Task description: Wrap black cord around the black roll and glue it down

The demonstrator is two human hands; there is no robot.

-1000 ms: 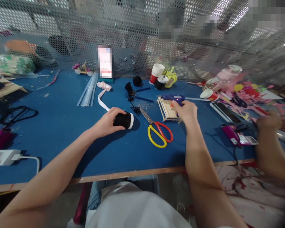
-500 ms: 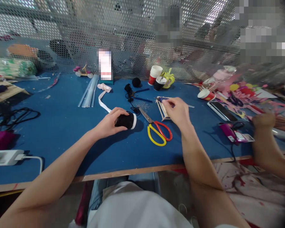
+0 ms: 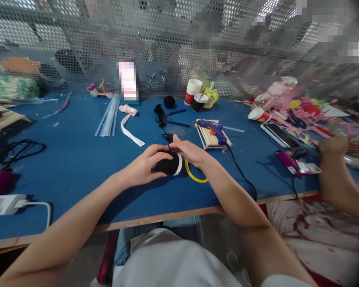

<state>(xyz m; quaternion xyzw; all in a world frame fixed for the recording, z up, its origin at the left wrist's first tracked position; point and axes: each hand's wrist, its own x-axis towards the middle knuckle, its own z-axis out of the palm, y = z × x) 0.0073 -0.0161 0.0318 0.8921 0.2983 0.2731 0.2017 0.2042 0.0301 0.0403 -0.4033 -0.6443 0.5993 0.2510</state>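
My left hand is wrapped round a paper cup covered in black yarn, which lies on its side with its white rim to the right. My right hand reaches across to the top of the cup, its fingers stretched out and touching it. A strand of black yarn runs from the cup toward a loose tangle behind. Scissors with a yellow handle are mostly covered by my right hand and forearm. A blue glue gun rests on a small wooden stick rack, to the right of my hands.
Behind are blue-handled pliers, a black ball, upright cups, clear glue sticks, white ribbon and a phone. The glue gun's cord trails to the front edge. Another person's arm is at right.
My right hand has left the glue gun on the stick rack and moved left to the cup. My left hand has brought the cup slightly right and nearer.
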